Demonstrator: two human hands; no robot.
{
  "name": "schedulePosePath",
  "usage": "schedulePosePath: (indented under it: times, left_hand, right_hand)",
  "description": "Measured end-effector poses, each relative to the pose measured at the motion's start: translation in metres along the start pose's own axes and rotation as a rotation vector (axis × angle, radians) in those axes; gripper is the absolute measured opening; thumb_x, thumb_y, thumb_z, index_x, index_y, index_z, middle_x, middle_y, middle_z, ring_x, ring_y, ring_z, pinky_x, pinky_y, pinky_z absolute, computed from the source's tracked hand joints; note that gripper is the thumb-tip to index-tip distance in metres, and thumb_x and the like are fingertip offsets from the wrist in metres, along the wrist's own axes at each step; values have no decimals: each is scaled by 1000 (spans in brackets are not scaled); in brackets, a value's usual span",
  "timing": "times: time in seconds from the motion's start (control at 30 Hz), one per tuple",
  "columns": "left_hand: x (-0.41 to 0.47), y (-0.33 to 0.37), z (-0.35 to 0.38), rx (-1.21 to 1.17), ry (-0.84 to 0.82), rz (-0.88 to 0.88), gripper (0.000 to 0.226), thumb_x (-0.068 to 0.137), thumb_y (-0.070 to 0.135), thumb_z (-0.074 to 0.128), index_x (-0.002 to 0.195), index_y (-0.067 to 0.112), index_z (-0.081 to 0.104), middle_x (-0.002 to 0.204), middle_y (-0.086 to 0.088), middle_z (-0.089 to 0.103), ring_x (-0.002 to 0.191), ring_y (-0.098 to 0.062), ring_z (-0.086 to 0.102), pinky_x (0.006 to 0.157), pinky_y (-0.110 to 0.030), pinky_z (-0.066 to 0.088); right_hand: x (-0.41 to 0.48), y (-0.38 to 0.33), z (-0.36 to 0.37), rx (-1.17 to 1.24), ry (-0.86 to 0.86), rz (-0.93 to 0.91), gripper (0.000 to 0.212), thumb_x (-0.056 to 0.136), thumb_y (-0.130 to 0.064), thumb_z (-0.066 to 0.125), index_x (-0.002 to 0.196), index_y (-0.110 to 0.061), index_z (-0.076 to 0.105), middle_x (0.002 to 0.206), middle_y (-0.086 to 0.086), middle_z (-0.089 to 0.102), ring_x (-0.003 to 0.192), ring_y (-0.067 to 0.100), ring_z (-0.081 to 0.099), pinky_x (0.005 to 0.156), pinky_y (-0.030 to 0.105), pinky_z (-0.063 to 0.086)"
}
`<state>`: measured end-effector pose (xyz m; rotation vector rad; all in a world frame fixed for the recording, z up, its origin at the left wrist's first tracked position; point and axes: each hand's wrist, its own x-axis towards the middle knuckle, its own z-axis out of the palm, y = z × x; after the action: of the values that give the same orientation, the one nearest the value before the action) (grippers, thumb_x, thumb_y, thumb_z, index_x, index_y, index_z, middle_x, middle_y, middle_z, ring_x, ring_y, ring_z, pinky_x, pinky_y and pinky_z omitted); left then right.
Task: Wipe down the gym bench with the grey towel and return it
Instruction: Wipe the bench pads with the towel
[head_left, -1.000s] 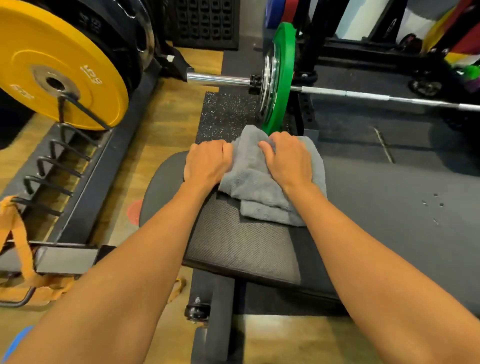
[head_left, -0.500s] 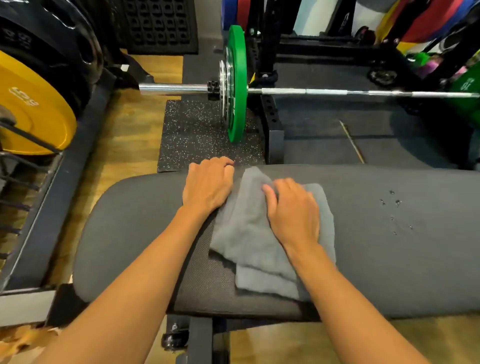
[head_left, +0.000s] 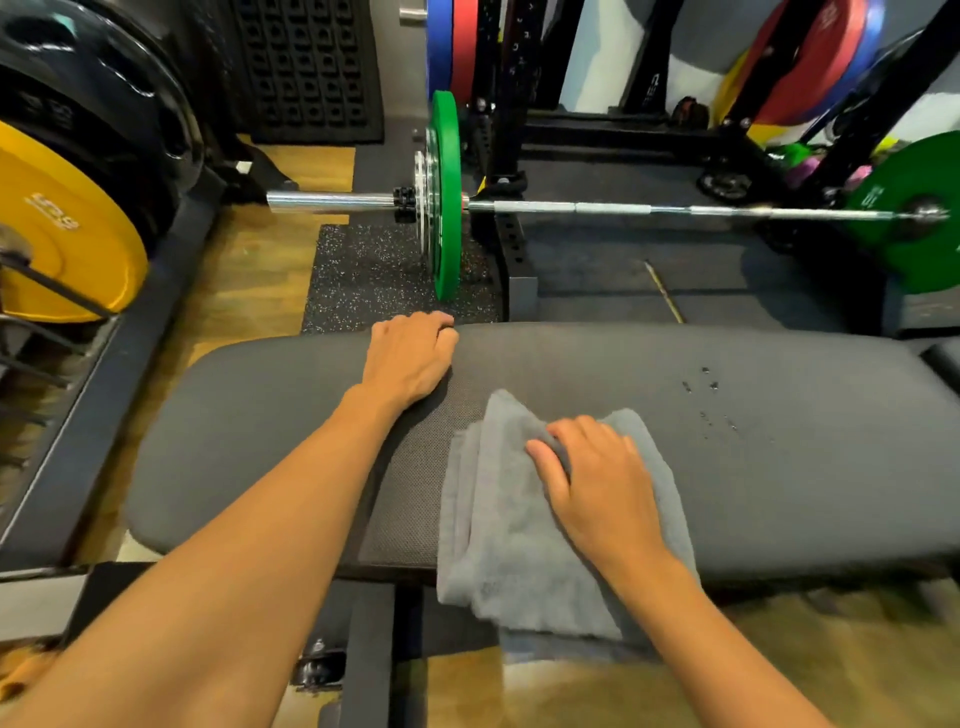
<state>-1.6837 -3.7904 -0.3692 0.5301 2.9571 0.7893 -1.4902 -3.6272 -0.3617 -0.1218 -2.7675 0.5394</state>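
Note:
The black padded gym bench (head_left: 779, 467) runs across the view from left to right. A folded grey towel (head_left: 498, 530) lies on its middle and hangs over the near edge. My right hand (head_left: 597, 483) presses down on the towel, fingers bunching the cloth. My left hand (head_left: 410, 358) rests on the bench's far edge, left of the towel and apart from it, fingers curled over the rim. Several small water droplets (head_left: 706, 395) sit on the pad to the right of the towel.
A barbell (head_left: 597, 209) with green plates (head_left: 445, 197) lies on the floor just behind the bench. A yellow plate (head_left: 57, 239) and black plates stand in a rack at the left. A black power rack (head_left: 511, 130) and coloured plates fill the back.
My right hand has dragged the towel toward the near edge and to the right. My left hand has come off the towel and stays on the far rim. The camera has panned right.

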Motion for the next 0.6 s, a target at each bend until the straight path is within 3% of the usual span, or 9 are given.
schedulePosePath:
  times: [0.17,0.33,0.47,0.6]
  left_hand:
    - [25,45,24,-55,-43,18,42,95,26,28,123,21,59,126,-8,62,110,-30,55,98,-46,28]
    - [51,41,47,2,43,-22,35,95,24,26,97,16,59,104,-13,69,90,-36,57,74,-41,26]
    - [53,42,42,-48,75,-128,26,94,26,27,96,14,51,102,-20,66,87,-38,55,69,-41,33]
    - [43,44,39,-60,83,-115,42,92,33,25,120,25,55,115,-16,65,99,-37,56,73,-40,36]
  right_hand:
    - [23,20,3,-55,83,114,29,97,-34,52,77,-13,57,72,3,58,66,28,53,60,41,43]
    - [163,51,46,-106,86,69,30,99,-34,47,82,-11,56,86,11,63,78,35,57,62,36,29]
    - [209,54,55,-131,-24,-4,34,100,-38,43,89,-9,58,98,13,64,90,35,58,65,38,30]
    - [155,53,28,-74,-13,-31,33,98,-39,45,95,-9,58,98,15,62,91,38,56,76,47,39]
